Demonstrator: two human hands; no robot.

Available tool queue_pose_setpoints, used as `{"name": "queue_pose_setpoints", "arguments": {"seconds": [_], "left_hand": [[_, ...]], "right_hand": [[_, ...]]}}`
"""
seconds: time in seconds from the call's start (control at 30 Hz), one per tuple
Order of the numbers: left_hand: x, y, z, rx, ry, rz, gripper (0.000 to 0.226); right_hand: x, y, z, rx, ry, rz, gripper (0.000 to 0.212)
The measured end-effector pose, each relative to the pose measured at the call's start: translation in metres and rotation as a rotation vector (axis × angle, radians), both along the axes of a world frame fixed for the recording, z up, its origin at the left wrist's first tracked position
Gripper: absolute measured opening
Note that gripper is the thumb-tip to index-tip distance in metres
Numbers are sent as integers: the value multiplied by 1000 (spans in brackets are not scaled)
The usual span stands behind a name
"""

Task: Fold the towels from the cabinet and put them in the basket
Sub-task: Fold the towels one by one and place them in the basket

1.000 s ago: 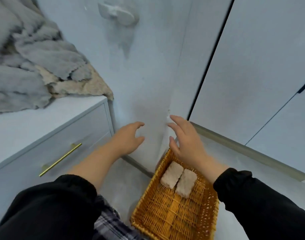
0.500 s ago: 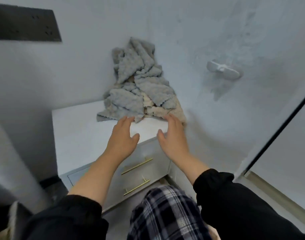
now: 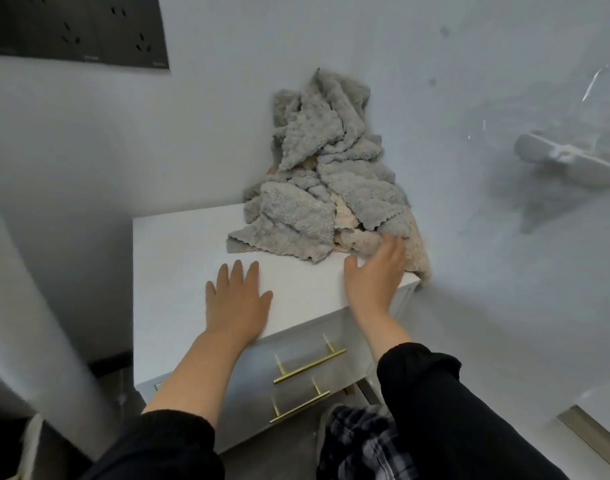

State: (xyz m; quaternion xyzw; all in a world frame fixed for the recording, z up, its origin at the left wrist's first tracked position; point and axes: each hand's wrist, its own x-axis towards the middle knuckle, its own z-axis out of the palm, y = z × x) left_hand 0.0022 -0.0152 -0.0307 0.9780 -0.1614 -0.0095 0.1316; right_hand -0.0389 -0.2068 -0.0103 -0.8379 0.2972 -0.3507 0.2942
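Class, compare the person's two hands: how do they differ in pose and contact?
The left hand lies flat on the bare cabinet top; the right hand is tilted. The left hand touches no towel; the right hand's fingers reach the towel pile. Both are open, holding nothing.

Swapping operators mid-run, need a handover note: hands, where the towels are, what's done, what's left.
Left hand: open, flat on the white cabinet top, holding nothing.
Right hand: open, fingertips touching the beige towel at the right edge of the towel pile; no grip yet.
Towel pile: grey and beige, unfolded, heaped against the wall at the back of the cabinet top.
Basket: out of view, so what's done can't be counted here.
Left: pull a towel, fold it, put it in the basket; repeat through the pile.
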Motion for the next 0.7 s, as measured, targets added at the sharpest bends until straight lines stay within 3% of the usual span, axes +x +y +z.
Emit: {"name": "queue_pose_setpoints", "arguments": {"seconds": [0.1,0.17,0.3,0.43,0.6,0.7], "left_hand": [[2,-6,-4,44,-46,-20,64],[3,-9,-4,13,-74,-30,72],[3,-10,-4,16,-95,-70,76],[2,-9,-2,20,-104,-76,76],[1,-11,-3,-13,-122,-63,77],[0,-11,-2,-33,-117,-61,77]], "right_hand": [[8,-30,0,-15,5,-107,72],[13,-49,-3,12,27,-165,65],[15,-69,-1,141,83,-215,13],[11,-73,15,222,-188,-218,25],[0,-65,59,386,-531,-153,5],[-16,-50,89,356,-746,-126,5]]}}
